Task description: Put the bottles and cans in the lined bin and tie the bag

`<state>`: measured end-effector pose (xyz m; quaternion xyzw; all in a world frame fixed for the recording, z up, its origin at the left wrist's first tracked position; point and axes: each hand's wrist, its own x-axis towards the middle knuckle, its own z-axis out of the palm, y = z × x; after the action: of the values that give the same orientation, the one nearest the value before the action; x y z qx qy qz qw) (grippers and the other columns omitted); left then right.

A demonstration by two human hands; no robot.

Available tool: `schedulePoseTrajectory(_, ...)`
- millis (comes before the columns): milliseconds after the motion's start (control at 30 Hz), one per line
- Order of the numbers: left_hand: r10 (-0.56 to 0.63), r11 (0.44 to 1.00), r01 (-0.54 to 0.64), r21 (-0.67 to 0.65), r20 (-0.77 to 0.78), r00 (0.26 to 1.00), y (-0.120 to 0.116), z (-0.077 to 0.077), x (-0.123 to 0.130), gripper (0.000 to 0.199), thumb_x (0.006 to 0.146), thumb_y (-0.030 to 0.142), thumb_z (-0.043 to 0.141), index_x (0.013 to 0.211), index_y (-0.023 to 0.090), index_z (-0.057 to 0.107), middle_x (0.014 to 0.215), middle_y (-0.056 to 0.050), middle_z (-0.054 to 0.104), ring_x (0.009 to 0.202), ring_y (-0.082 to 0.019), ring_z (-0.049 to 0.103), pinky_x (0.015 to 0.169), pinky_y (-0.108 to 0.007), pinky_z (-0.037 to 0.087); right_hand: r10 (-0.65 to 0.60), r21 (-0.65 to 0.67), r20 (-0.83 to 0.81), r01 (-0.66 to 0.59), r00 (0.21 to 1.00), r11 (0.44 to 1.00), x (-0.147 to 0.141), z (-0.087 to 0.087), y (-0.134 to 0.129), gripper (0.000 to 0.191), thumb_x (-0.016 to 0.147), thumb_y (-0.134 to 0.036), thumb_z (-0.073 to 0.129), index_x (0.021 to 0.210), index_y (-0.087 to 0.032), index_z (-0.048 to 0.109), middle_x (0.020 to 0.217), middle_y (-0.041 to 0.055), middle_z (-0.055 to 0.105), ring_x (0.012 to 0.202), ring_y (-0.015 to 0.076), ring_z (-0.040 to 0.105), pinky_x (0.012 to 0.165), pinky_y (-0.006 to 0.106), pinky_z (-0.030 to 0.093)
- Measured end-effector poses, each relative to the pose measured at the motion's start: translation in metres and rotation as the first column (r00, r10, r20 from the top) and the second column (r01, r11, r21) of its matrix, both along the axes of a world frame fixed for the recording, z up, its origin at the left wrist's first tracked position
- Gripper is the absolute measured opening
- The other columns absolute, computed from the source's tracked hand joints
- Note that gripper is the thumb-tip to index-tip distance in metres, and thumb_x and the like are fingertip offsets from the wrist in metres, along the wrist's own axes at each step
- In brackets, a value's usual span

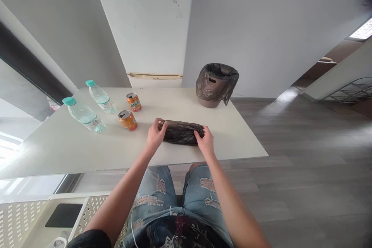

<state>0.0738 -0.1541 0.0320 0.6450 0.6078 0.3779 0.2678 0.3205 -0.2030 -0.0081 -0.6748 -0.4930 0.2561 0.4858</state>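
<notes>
A black plastic bag (181,133), bunched into a long strip, lies across the near part of the white table (226,139). My left hand (156,133) pinches its left end between thumb and fingers. At the other end, my right hand (205,139) grips the bag with the thumb on top and the fingers behind it. Left of my left hand stand two orange soda cans, the nearer can (128,120) and the farther can (134,102).
Two clear bottles with teal caps, a nearer bottle (84,115) and a farther bottle (101,97), stand at the table's left. A brown bin (210,95) lined with a dark bag is at the back right. A white perforated basket (80,217) sits below, at the lower left.
</notes>
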Motion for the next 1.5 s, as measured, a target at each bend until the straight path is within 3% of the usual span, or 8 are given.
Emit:
schedulePoseTrajectory(167,0.007,0.933,0.134,0.334,-0.388,0.921,-0.021,0.003,0.021,0.041,0.106,0.041,0.047,0.138,0.016,0.056,0.145,-0.02,0.059,0.134,-0.037,0.054,0.111,-0.052,0.043,0.047,-0.015,0.1,-0.045,0.994,0.999,-0.003,-0.003,0.006,0.037,0.088,-0.045,0.062,0.119,-0.024,0.062,0.105,0.0119,0.076,0.094,0.032,0.073,0.08,0.043,0.059)
schedulePoseTrajectory(300,-0.285,0.852,0.479,0.211,-0.581,0.762,-0.018,-0.013,0.038,0.056,0.107,0.05,0.046,0.149,0.013,0.05,0.152,-0.022,0.056,0.142,-0.038,0.05,0.118,-0.054,0.039,-0.014,0.018,0.201,0.011,0.98,1.0,-0.012,-0.004,0.002,0.041,0.084,-0.029,0.056,0.124,-0.022,0.06,0.108,0.0142,0.071,0.096,0.0329,0.069,0.087,0.047,0.058)
schedulePoseTrajectory(467,-0.364,0.824,0.557,0.103,-0.656,0.661,0.0,-0.029,0.038,0.042,0.109,0.038,0.043,0.142,0.016,0.056,0.137,-0.019,0.064,0.127,-0.035,0.059,0.109,-0.05,0.045,-0.133,0.248,0.456,0.018,0.88,0.969,-0.014,0.015,-0.003,0.053,0.088,-0.017,0.049,0.141,-0.015,0.054,0.135,0.0238,0.055,0.123,0.038,0.058,0.102,0.054,0.052)
schedulePoseTrajectory(633,-0.347,0.802,0.589,0.1,-0.724,0.596,0.0,-0.028,0.034,0.04,0.111,0.036,0.038,0.138,0.015,0.057,0.127,-0.017,0.065,0.117,-0.033,0.061,0.102,-0.048,0.048,0.308,0.019,0.747,-0.483,0.589,0.876,-0.011,0.027,0.011,0.047,0.106,-0.024,0.036,0.147,-0.019,0.057,0.158,0.015,0.051,0.15,0.0332,0.044,0.126,0.056,0.034)
schedulePoseTrajectory(733,-0.336,0.805,0.584,0.108,-0.727,0.598,-0.004,-0.028,0.029,0.043,0.111,0.041,0.038,0.138,0.013,0.058,0.128,-0.018,0.064,0.118,-0.034,0.061,0.103,-0.048,0.048,0.458,-0.171,0.761,-0.54,0.46,0.824,-0.011,0.011,0.02,0.053,0.111,-0.035,0.029,0.158,-0.017,0.049,0.168,0.012,0.043,0.158,0.0326,0.036,0.131,0.061,0.026)
schedulePoseTrajectory(1100,-0.205,0.923,0.371,0.104,-0.684,0.7,-0.024,-0.04,-0.005,0.054,0.107,0.036,0.041,0.152,0.007,0.049,0.16,-0.024,0.051,0.152,-0.042,0.042,0.126,-0.063,0.032,0.446,-0.146,0.712,-0.507,0.542,0.849,-0.007,-0.011,0.019,0.059,0.113,-0.036,0.023,0.167,-0.018,0.037,0.172,0.0091,0.036,0.162,0.0282,0.03,0.134,0.055,0.028)
schedulePoseTrajectory(1267,-0.339,0.813,0.561,0.155,-0.658,0.673,-0.025,-0.02,0.021,0.061,0.107,0.036,0.039,0.16,0.007,0.04,0.165,-0.022,0.045,0.16,-0.035,0.033,0.132,-0.056,0.026,0.283,0.083,0.698,-0.467,0.658,0.881,-0.004,-0.003,0.014,0.058,0.11,-0.025,0.024,0.164,-0.017,0.042,0.167,0.0107,0.045,0.162,0.0273,0.03,0.135,0.056,0.023)
schedulePoseTrajectory(1500,-0.379,0.811,0.581,0.062,-0.701,0.604,-0.022,-0.05,0.061,0.062,0.108,0.029,0.029,0.161,-0.003,0.038,0.169,-0.023,0.036,0.162,-0.035,0.028,0.133,-0.052,0.027,0.468,-0.188,0.708,-0.498,0.529,0.847,-0.007,-0.014,0.021,0.061,0.111,-0.032,0.021,0.168,-0.013,0.033,0.174,0.0101,0.031,0.163,0.028,0.029,0.134,0.055,0.028)
